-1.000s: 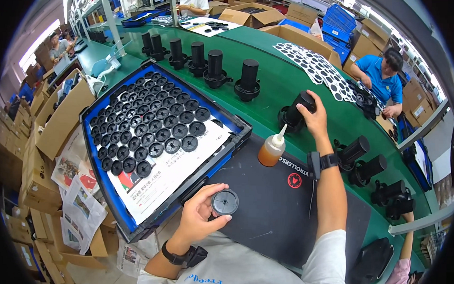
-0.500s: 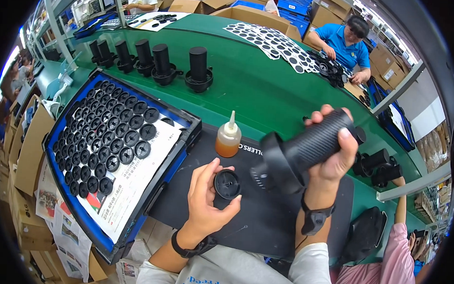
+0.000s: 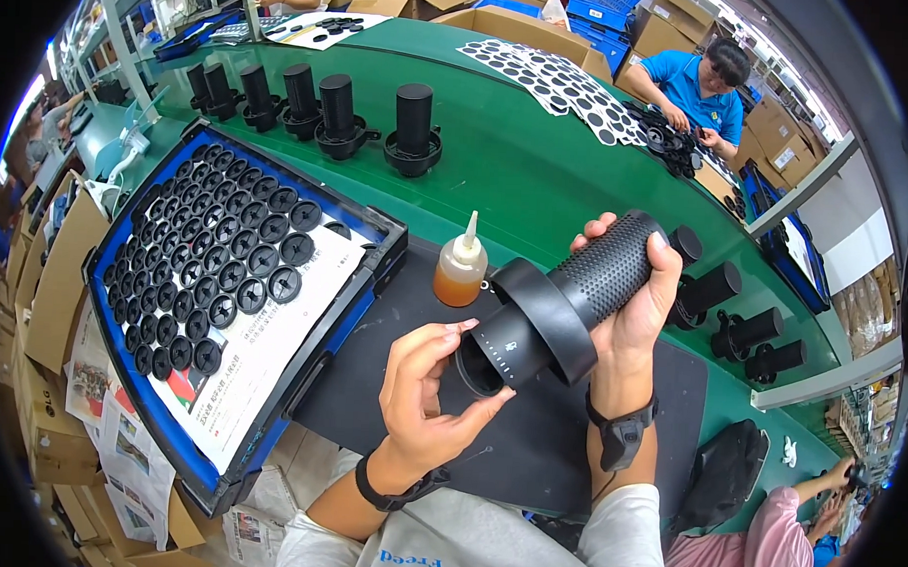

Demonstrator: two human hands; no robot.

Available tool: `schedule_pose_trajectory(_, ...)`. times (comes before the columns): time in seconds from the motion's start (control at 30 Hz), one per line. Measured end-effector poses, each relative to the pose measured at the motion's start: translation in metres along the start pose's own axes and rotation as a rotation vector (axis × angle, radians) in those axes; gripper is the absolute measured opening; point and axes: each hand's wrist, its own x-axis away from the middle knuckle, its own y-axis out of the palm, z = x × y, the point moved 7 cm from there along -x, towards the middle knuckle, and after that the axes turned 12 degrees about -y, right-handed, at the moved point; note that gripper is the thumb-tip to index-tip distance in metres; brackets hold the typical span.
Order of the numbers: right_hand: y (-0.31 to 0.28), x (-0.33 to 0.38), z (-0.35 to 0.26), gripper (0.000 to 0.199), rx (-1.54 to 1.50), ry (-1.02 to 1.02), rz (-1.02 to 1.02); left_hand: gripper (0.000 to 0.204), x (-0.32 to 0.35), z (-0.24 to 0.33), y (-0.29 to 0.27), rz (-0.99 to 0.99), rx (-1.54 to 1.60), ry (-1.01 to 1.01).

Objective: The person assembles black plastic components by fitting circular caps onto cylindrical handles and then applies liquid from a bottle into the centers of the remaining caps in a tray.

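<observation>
Right hand (image 3: 628, 305) is wrapped round the textured upper barrel of a black cylindrical device (image 3: 563, 302), fingers over the top and thumb on the far side, so it's lifted off the black mat (image 3: 529, 436) and steadied in mid-air over the table (image 3: 508, 175). That grip seems chosen to turn the open base toward the person's body. Long axis runs diagonally: closed textured end up and to the right, wide collar and open mouth down-left, facing the left hand (image 3: 425, 392). Left hand is cupped, fingers partly curled, fingertips (image 3: 462, 329) touching the rim of that opening; whether a small part sits between them I can't tell, as the view is blocked. Just behind the device's mouth stands a small bottle w/ amber liquid (image 3: 461, 274), upright, nozzle up, near enough to grab w/o stretching. To the left, a blue-edged tray (image 3: 358, 310) lined w/ paper holds rows of black round caps (image 3: 210, 265), on the left hand's side. More black devices lie on their sides at right (image 3: 742, 334), others stand upright in a row (image 3: 320, 109) further back. A person in blue (image 3: 696, 82) works across the table.
</observation>
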Motion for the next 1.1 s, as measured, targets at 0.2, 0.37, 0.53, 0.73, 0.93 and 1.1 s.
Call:
schedule_pose_trajectory(0.2, 0.001, 0.001, 0.001, 0.039, 0.054, -0.044, -0.038, 0.076, 0.004, 0.002, -0.006, -0.075, -0.174, 0.040)
schedule_pose_trajectory(0.37, 0.009, 0.003, 0.014, 0.043, 0.055, 0.018, -0.115, 0.075, 0.007, -0.003, -0.012, -0.034, 0.032, -0.041)
schedule_pose_trajectory(0.53, 0.005, 0.000, 0.023, 0.050, 0.175, 0.159, -0.108, 0.065, 0.010, 0.003, -0.020, 0.034, 0.119, -0.022)
schedule_pose_trajectory(0.73, 0.000, 0.001, 0.009, 0.053, -0.127, 0.032, -0.097, 0.071, 0.014, -0.001, -0.015, -0.048, 0.134, -0.089)
schedule_pose_trajectory(0.93, 0.002, 0.000, -0.001, 0.053, -0.136, -0.069, -0.130, 0.070, 0.015, -0.004, -0.007, -0.062, 0.133, -0.120)
schedule_pose_trajectory(1.1, 0.003, 0.000, -0.004, 0.057, -0.154, -0.082, -0.165, 0.068, 0.015, -0.008, -0.006, -0.068, 0.171, -0.155)
